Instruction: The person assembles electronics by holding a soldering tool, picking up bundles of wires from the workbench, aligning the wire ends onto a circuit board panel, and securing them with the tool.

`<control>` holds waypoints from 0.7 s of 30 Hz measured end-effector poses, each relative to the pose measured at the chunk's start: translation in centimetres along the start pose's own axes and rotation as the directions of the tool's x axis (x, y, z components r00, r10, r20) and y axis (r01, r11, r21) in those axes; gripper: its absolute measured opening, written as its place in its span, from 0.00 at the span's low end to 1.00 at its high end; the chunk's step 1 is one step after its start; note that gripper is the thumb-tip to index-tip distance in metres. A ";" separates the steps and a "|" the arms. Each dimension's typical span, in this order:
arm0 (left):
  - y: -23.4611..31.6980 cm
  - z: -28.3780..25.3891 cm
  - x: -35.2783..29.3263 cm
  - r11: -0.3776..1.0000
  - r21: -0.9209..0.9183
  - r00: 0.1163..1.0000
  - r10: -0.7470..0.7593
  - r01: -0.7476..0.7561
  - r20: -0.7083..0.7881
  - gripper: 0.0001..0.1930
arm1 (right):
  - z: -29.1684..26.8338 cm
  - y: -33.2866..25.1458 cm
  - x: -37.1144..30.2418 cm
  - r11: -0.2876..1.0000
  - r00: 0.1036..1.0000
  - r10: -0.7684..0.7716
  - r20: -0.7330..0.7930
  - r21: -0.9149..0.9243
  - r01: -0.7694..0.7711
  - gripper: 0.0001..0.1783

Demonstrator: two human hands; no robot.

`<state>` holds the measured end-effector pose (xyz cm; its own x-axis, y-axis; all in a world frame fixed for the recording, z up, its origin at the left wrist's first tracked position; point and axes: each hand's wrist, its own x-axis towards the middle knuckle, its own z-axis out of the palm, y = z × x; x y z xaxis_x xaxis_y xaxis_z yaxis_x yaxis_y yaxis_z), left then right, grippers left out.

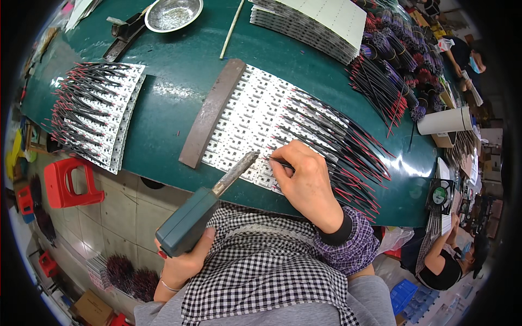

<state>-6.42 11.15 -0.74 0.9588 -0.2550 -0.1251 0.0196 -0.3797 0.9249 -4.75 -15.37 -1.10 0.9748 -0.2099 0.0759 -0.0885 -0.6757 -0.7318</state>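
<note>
My left hand (189,265) is wrapped round the handle of a dark green soldering gun (187,223). The gun's metal tip reaches onto a white circuit board panel (244,119) dotted with small dark parts. Close to that tip, my right hand (311,185) pinches a thin black wire (281,162) at the panel's surface. Rows of black wires with red ends (340,144) lie across the panel's right part and hang past its edge. A brown bar (212,114) rests along the panel's left side. My right fingers partly hide the wire they hold.
To the left lies another wired panel (117,114). A metal bowl (174,13), a thin stick (232,30) and stacked panels (310,27) are at the back. Wire bundles (380,89) fill the right side. A red stool (73,183) stands on the floor; people sit at right.
</note>
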 end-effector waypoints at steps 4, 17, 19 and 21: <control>-1.0 -0.9 -0.4 0.996 -0.007 0.994 0.084 -0.084 0.064 0.20 | -0.8 -0.2 -0.2 0.995 0.996 -0.092 0.005 -0.034 0.092 0.05; -1.1 -1.2 -1.0 0.995 -0.094 0.998 0.038 -0.034 0.047 0.23 | 0.1 -1.0 -1.8 0.994 0.994 -0.105 -0.010 -0.034 0.104 0.10; -1.2 -1.2 -1.1 0.991 0.062 0.990 0.113 -0.118 0.080 0.24 | 0.5 -0.8 -1.8 0.998 0.998 -0.052 -0.028 0.042 0.053 0.06; -1.4 -1.2 -1.1 0.993 0.058 0.992 0.097 -0.102 0.085 0.24 | 0.7 -0.7 -1.7 0.998 0.998 -0.053 -0.031 0.034 0.054 0.04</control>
<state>-7.18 13.07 -1.44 0.9288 -0.3649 -0.0648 -0.0948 -0.4029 0.9103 -6.17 -14.06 -1.13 0.9712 -0.1959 0.1353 -0.0290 -0.6615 -0.7494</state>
